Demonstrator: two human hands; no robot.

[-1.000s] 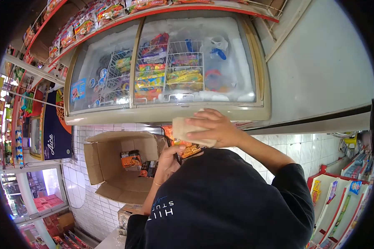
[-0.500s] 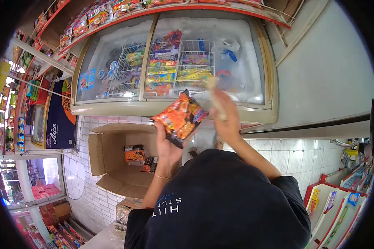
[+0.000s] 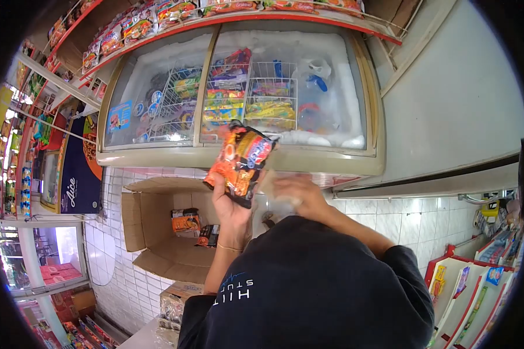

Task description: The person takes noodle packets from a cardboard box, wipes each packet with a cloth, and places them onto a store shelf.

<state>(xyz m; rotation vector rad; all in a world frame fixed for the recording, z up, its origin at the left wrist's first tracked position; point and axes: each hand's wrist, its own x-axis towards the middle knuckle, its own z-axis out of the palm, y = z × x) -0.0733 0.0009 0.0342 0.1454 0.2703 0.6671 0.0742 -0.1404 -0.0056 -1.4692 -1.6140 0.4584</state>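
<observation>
Fingers of the left hand (image 3: 231,214) are clasping an orange-and-black packet (image 3: 241,160) by its lower part, the thumb pressing against its printed front. Held up and tilted, the packet is overlapping the near rim of the chest freezer (image 3: 332,161) in the head view. Just beside it, on the freezer's near side, the right hand (image 3: 301,196) is grasping a pale cloth (image 3: 269,184). Both are showing blurred, so whether the cloth is touching the packet's edge I cannot tell.

Below the freezer's near side, toward its left end, an open cardboard box (image 3: 172,254) is standing on the tiled floor (image 3: 402,224). Two dark-and-orange packs (image 3: 186,221) are lying inside it, near each other. Under the freezer's glass, coloured packages (image 3: 271,111) are sitting in wire baskets. Along the freezer's far side, a red-edged shelf (image 3: 355,25) is holding a row of bright packets (image 3: 138,26). Beyond the freezer's left end, a dark Aice panel (image 3: 75,180) is standing upright.
</observation>
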